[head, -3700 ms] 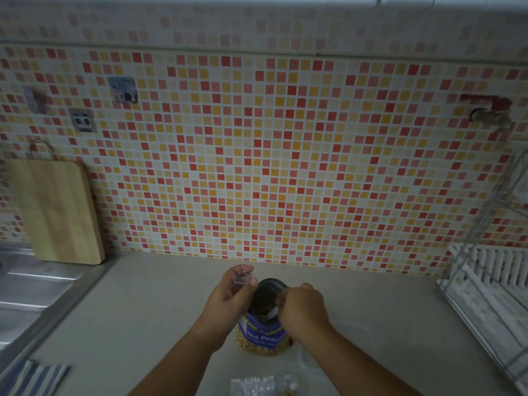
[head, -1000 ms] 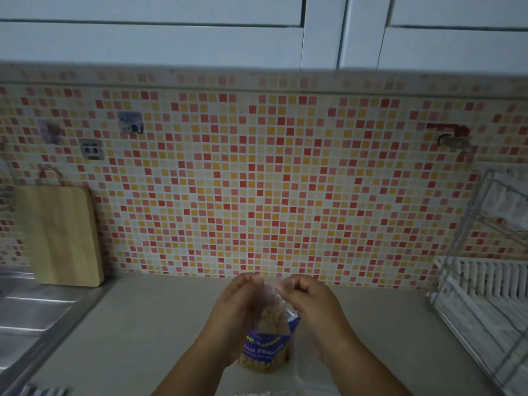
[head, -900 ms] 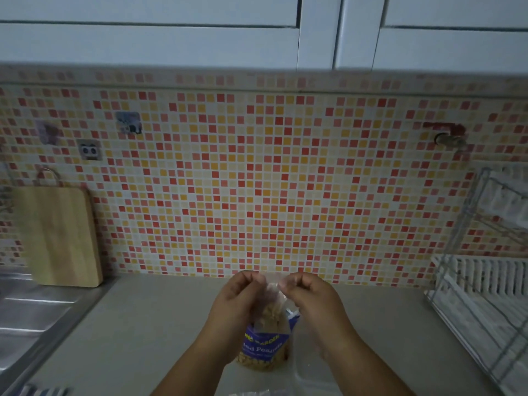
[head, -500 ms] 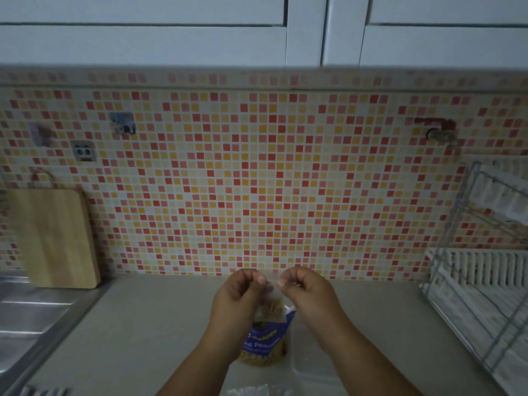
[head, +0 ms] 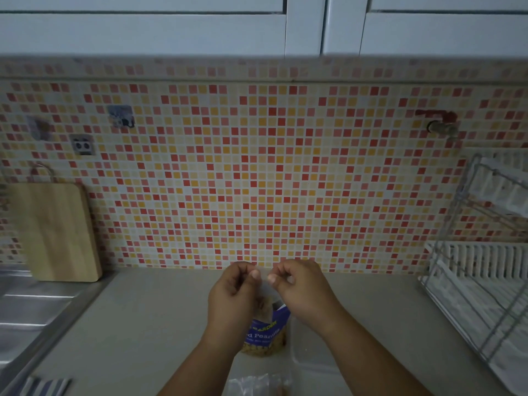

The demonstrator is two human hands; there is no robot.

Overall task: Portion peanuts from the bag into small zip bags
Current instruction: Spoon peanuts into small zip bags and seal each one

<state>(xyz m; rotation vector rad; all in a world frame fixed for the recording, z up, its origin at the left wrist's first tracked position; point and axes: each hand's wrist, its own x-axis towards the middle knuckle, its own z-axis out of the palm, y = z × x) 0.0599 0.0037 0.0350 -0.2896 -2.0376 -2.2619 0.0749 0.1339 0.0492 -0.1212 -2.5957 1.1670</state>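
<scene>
- The left hand [head: 233, 292] is curled, and the left top corner of a small zip bag [head: 265, 302] is pinched by it.
- The zip bag is held up in the air between both hands, just above the peanut bag [head: 265, 337]. Some peanuts can be seen inside it.
- The right hand [head: 304, 287] is curled too, and the right top corner is pinched by it.
- It looks like the zip is being shut. The two strips should be lined up first, then pressed together from one end to the other, so no gap is left.
- The zip bag should be held upright and not squeezed low down, or peanuts could be pushed out. Whether the zip is fully shut cannot be told.
- The sink [head: 31, 312] is made of shiny metal with flat steps.
- The board [head: 54, 232] is made of pale wood with round corners, and it is leaned on the wall.
- A striped cloth [head: 47, 385] is seen at the bottom edge; it looks soft.
- The counter [head: 143, 324] is smooth, flat and grey.
- The wall [head: 257, 181] is covered in tiny square tiles in red, orange and cream.
- The zip bag is thin, clear and floppy, so it is easily bent.
- The peanut bag is stood on the counter, open at the top. It is blue with a clear bottom, and looks crinkly.
- More clear bags [head: 254, 384] are laid near the bottom edge.
- The rack [head: 480, 284] is made of thin wire with a white ribbed tray.
</scene>
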